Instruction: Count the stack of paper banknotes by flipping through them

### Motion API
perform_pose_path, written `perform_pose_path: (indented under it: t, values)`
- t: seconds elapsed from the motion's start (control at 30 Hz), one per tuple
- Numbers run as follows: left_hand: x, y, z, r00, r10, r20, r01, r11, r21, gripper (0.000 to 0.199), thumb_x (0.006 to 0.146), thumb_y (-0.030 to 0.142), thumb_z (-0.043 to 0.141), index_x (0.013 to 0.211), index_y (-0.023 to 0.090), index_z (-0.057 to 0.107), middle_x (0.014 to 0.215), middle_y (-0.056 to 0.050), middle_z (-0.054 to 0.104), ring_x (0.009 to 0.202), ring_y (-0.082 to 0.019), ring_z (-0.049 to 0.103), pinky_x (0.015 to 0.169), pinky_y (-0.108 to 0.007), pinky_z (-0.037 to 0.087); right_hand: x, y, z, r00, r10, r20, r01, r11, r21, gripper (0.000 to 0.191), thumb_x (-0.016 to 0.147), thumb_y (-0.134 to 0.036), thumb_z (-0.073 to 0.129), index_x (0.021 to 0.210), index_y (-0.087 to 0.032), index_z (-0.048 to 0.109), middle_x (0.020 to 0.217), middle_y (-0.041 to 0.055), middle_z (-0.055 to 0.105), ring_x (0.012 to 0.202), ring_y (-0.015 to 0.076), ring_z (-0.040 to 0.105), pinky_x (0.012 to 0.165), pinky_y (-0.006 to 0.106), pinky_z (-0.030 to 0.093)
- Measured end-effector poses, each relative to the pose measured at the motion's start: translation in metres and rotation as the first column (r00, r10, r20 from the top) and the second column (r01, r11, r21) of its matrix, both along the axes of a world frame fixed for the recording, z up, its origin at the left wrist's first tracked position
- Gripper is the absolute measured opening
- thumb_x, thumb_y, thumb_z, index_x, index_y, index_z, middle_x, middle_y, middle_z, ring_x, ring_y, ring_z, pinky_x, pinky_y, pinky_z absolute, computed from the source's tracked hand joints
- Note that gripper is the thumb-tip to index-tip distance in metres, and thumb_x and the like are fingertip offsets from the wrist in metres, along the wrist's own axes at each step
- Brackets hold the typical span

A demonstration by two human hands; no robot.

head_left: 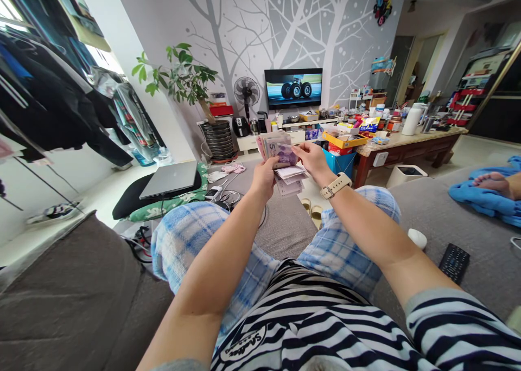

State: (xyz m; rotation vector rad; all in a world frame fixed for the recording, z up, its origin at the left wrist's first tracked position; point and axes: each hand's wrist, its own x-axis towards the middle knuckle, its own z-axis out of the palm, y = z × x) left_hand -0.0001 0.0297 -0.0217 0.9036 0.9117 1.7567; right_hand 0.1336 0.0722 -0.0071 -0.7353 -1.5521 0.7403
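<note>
My left hand point(264, 178) grips a fanned stack of banknotes point(277, 148) upright in front of me. My right hand point(311, 160) reaches across from the other side, with its fingertips pressing on the purple note at the front of the stack. A few paler notes or slips of paper point(290, 179) hang below the stack and are held in the same bundle. A beige watch point(336, 186) sits on my right wrist. Both forearms rest above my blue plaid-covered knees.
I am sitting on a grey sofa point(480, 208) with a TV remote point(454, 262) and a small white object point(417, 238) by my right arm. A bare foot point(494, 182) rests on a blue cloth at the right. A laptop point(169, 179) lies on a cushion at the left, and a cluttered low table point(407, 148) stands ahead.
</note>
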Motion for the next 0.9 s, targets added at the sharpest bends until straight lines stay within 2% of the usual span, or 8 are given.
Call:
perform_pose_path:
  t: [0.13,0.33,0.57,0.77,0.9]
  values:
    - [0.000,0.001,0.000,1.000,0.009,0.016,-0.009,1.000,-0.011,0.031,0.064,0.025,0.065,0.093,0.013,0.063,0.076,-0.007,0.069,0.073,-0.021,0.066,0.067,-0.030,0.051,0.000,0.001,0.000,0.999,-0.017,0.041,0.016,1.000,0.027,0.027,0.074,-0.041,0.059,0.064,-0.016,0.056,0.056,-0.0022,0.049,0.052,0.0094,0.041,0.051,0.024,0.032]
    - [-0.004,0.008,-0.003,1.000,0.015,0.016,-0.015,0.999,-0.037,0.034,0.072,0.040,0.058,0.096,0.016,0.064,0.078,-0.005,0.069,0.069,-0.017,0.065,0.062,-0.026,0.050,0.000,-0.002,0.001,0.999,0.052,-0.011,-0.052,0.998,0.032,0.025,0.075,-0.039,0.057,0.065,-0.016,0.056,0.056,-0.0022,0.048,0.053,0.0093,0.040,0.051,0.023,0.031]
    - [-0.005,0.009,-0.003,1.000,0.028,0.009,-0.028,0.999,-0.031,0.034,0.074,0.040,0.056,0.098,0.017,0.064,0.079,-0.004,0.069,0.069,-0.018,0.065,0.062,-0.027,0.049,-0.001,-0.002,0.001,0.981,0.180,-0.066,-0.182,0.983,-0.017,0.025,0.077,-0.040,0.056,0.065,-0.017,0.053,0.052,-0.0033,0.042,0.047,0.0080,0.036,0.046,0.023,0.027]
    - [-0.004,0.009,-0.003,0.999,0.031,0.014,-0.030,0.999,-0.034,0.035,0.073,0.040,0.057,0.098,0.017,0.064,0.084,-0.005,0.069,0.072,-0.019,0.065,0.065,-0.028,0.050,-0.001,-0.002,0.002,0.982,0.178,-0.059,-0.178,0.984,-0.008,0.027,0.077,-0.041,0.056,0.064,-0.018,0.052,0.052,-0.0031,0.043,0.048,0.0082,0.037,0.046,0.023,0.028]
    - [-0.004,0.009,-0.003,1.000,0.031,0.005,-0.031,0.999,-0.040,0.033,0.074,0.039,0.057,0.096,0.016,0.065,0.080,-0.005,0.069,0.071,-0.018,0.065,0.064,-0.027,0.050,-0.001,-0.003,0.002,0.984,0.170,-0.055,-0.170,0.985,-0.002,0.026,0.077,-0.039,0.056,0.064,-0.017,0.052,0.052,-0.0030,0.043,0.048,0.0083,0.038,0.047,0.023,0.028]
